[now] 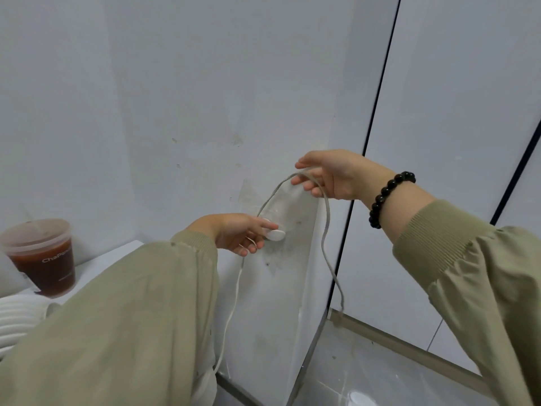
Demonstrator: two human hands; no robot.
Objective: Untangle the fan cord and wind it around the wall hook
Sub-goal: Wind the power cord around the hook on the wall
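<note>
Wall panels (pixel 205 83) in pale grey-white fill most of the view, split by a thin black vertical seam (pixel 380 83) running from 1 o'clock down toward 5 o'clock. Two olive-green knit-cuffed sleeves come in from below, the left sleeve (pixel 117 317) from 7 o'clock and the right sleeve (pixel 483 288) from 4 o'clock. Glossy grey floor tile (pixel 380 376) shows at 5 o'clock.

At 8 o'clock a clear plastic cup of dark brown drink (pixel 44 256) stands upright with a frosted lid and straw. Just below it lies the ribbed white body of a fan (pixel 17 317), cut off by the frame edge.

The left hand (pixel 237 234), just below centre, has its thumb on top of the small white oval wall hook (pixel 275 235) and its fingers curled beneath. A strand of the thin off-white fan cord (pixel 326 224) crosses those fingers and is held there. That strand hangs down toward 6 o'clock.

The right hand (pixel 330 174), at 2 o'clock from the hook, is half closed, with the fan cord passing between its thumb and loosely curled fingers. From the wall hook the fan cord arcs up to this hand, then drops in a slack wavy line toward 5 o'clock.

A bracelet of round black beads (pixel 386 194) circles the right wrist.
</note>
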